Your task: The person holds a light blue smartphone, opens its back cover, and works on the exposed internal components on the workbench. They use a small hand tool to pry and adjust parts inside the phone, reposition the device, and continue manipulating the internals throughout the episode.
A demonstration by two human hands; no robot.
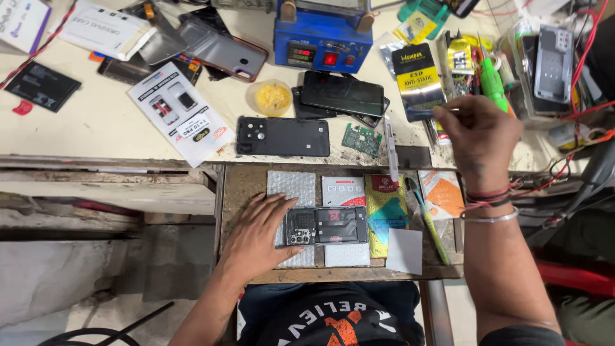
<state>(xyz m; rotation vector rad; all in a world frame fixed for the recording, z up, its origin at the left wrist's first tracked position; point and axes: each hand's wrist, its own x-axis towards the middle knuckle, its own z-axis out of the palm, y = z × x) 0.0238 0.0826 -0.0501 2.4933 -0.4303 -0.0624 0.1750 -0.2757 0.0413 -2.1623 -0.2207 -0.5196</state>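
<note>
Black, with its back cover off, the opened phone [327, 225] lies on a bubble-wrap pad [291, 189] near the middle of the pull-out wooden tray [238, 186]. I have my left hand [256, 234] spread flat, fingers open, touching the phone's left end. My right hand [479, 133] is over the right part of the workbench top [96, 122], fingers pinched on a thin metal tool [426, 113]. On the workbench, near its front edge, a black back cover [282, 136] lies beside a small green circuit board [361, 140]. A blue heating station [323, 35] stands at the rear edge.
</note>
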